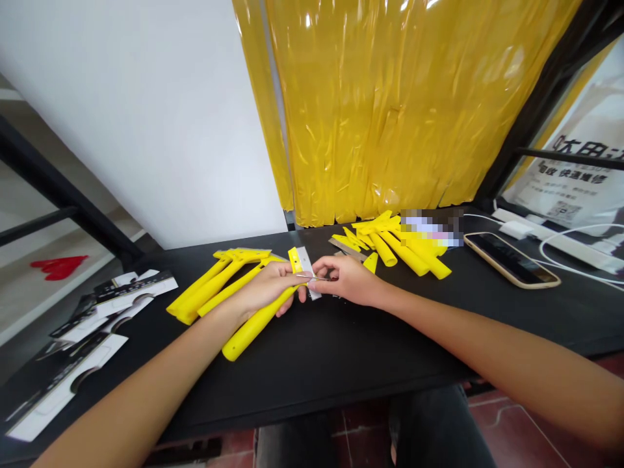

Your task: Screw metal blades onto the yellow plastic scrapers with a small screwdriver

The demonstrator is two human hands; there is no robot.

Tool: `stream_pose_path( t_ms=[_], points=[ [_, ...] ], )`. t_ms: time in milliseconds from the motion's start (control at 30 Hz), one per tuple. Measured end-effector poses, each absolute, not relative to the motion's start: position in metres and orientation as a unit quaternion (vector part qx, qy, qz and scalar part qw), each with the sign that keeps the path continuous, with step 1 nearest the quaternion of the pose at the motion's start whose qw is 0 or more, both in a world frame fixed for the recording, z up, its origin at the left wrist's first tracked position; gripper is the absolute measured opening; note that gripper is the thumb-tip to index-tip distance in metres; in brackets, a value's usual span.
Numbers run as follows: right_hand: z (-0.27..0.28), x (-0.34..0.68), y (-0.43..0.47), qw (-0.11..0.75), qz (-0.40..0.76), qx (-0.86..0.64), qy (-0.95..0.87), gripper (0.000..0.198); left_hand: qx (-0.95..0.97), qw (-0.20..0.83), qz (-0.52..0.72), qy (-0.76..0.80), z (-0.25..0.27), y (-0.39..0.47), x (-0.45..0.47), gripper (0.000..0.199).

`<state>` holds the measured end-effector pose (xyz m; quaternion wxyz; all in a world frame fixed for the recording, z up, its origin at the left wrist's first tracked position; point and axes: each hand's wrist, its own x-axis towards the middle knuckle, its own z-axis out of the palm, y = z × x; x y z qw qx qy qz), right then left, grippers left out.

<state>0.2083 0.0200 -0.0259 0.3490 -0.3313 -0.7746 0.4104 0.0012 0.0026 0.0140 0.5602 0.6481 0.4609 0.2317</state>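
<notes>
My left hand (pixel 268 285) is closed around a yellow scraper (pixel 253 328), its handle slanting toward me. At the scraper's far end a flat silver blade (pixel 306 260) stands up beside a yellow head piece. My right hand (pixel 348 278) is closed at that end, thumb and fingers pinched by the blade. A thin metal piece shows at its fingertips, too small to name. Left of my hands lie several yellow scrapers (pixel 207 292) side by side. Beyond my right hand is a pile of yellow handles (pixel 409 250) and small yellow plates (pixel 355 239), with flat metal blades (pixel 347 247) among them.
Black-and-white cardboard sleeves (pixel 104 351) lie at the left of the black table (pixel 292 383). A phone (pixel 511 260) and a white power strip (pixel 560 239) with cables are at the right. Yellow plastic strips (pixel 390 117) and a white panel (pixel 160 117) rise behind.
</notes>
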Motion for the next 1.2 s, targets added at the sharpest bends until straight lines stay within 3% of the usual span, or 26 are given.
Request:
stream_pose_path(
  t_ms=[400,567,700,833,967,1200],
  points=[
    [-0.022,0.202,0.007,0.442,0.344,-0.415,-0.717,0.017,0.673,0.532,0.222,0.463,0.011,0.001,0.003,0.05],
    [-0.02,0.204,0.003,0.394,0.244,-0.457,-0.759,0.017,0.682,0.533,0.207,0.455,0.01,-0.002,0.006,0.046],
    [-0.02,0.203,0.0,0.378,0.221,-0.407,-0.802,0.016,0.7,0.519,0.201,0.448,0.006,0.0,0.004,0.047],
    [-0.023,0.204,0.007,0.389,0.289,-0.385,-0.785,0.015,0.691,0.528,0.203,0.449,0.005,0.002,0.002,0.045],
    [-0.023,0.206,0.017,0.411,0.41,-0.394,-0.713,0.029,0.686,0.545,0.206,0.436,0.007,0.002,0.003,0.041],
    [-0.01,0.209,0.011,0.395,0.499,-0.416,-0.649,0.022,0.697,0.519,0.199,0.453,0.006,0.002,0.003,0.041]
  ],
)
